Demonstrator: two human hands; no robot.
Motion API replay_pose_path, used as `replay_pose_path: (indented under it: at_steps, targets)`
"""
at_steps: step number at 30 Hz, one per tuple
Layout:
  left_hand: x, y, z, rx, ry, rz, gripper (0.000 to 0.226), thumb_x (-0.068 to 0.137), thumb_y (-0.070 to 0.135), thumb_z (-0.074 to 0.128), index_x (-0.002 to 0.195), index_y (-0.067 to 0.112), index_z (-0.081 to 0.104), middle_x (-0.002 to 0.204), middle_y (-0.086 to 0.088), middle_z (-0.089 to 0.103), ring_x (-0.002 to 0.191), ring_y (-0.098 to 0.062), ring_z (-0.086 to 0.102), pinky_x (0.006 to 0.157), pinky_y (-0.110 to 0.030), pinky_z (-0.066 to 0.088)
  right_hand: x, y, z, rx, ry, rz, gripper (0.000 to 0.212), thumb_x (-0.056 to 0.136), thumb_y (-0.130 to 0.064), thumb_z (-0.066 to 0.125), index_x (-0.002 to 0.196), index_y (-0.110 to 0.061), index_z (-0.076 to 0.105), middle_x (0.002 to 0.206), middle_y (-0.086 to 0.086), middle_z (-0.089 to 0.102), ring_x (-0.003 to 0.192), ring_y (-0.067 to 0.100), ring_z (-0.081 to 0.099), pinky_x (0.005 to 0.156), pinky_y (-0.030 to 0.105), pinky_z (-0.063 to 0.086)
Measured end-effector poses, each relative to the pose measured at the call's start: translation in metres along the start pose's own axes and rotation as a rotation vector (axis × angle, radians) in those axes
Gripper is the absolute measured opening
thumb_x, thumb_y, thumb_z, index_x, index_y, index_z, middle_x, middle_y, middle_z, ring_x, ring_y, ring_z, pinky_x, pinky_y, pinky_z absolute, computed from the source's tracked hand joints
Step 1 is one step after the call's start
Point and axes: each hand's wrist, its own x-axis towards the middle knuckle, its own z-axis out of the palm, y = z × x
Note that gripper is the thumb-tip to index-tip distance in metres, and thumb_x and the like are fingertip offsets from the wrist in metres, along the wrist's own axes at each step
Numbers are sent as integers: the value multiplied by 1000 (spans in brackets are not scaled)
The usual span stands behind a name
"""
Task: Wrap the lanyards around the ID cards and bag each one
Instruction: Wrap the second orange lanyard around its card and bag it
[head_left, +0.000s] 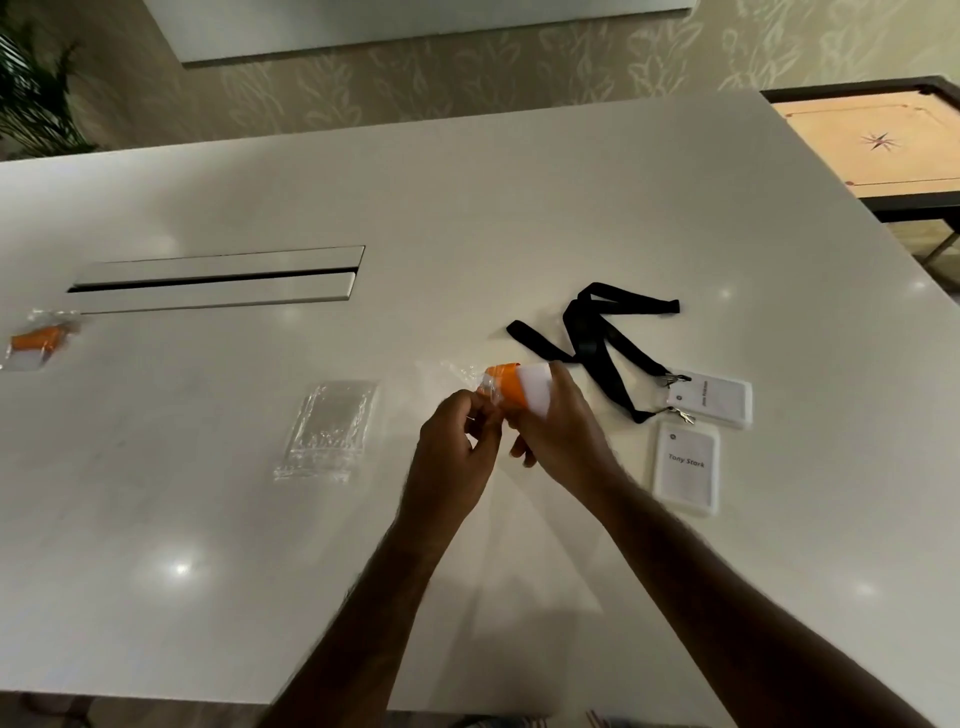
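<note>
Above the middle of the white table (467, 208), my right hand (558, 431) grips an ID card wrapped in an orange lanyard (511, 392). A clear plastic bag (470, 376) covers the card's orange end, and my left hand (457, 457) pinches the bag's edge. To the right, two ID cards lie flat: one (714, 400) clipped to loose black lanyards (592, 338), the other (687, 467) just below it. A stack of clear bags (330, 434) lies left of my hands. At the far left rests a bagged card with an orange lanyard (39, 343).
A long cable slot with a metal lid (218, 280) is set into the table behind the bags. A carrom board (878, 140) stands past the table's right far corner. A plant (36, 93) is at the back left.
</note>
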Motion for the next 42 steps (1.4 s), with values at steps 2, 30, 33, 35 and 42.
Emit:
replay_pose_path:
  at_steps: [2,30,33,35,42]
  targets:
    - [-1,3,2,-11,16,-14,6,100,23,64,101,17,66,92,11,67,89,2,63,70,-12,50,1,2,2,99,-6,21,39,97,-30,77,118,-20,47,90,7,69,54,12,67,44,25,49]
    - [51,-1,-54,157,-258,190,31,96,27,72,127,25,68,122,12,72,114,2,62,98,-24,49,8,0,-21,-69,-155,-158,9,96,-10,74,99,-2,76,86,19,75,70,16,67,67,35,57]
    - [59,-6,-56,-82,-402,30,14,94,27,76,107,30,71,95,16,76,91,2,72,77,-17,56,8,-1,-24,-125,-160,-210,20,94,-22,80,85,-5,75,70,11,66,62,10,55,59,26,47]
    - [62,-10,-55,-137,-409,5,14,90,33,79,102,29,73,94,11,77,86,-7,75,77,-22,59,9,-2,-27,-143,-158,-235,33,92,-32,82,77,-5,70,63,-1,52,59,8,43,54,24,37]
    - [59,-10,-49,-359,-419,-74,13,88,30,82,100,33,76,97,7,81,89,-9,78,75,-21,60,13,-5,-35,-150,-194,-266,26,85,-23,89,66,-19,71,59,-9,54,58,7,41,57,29,38]
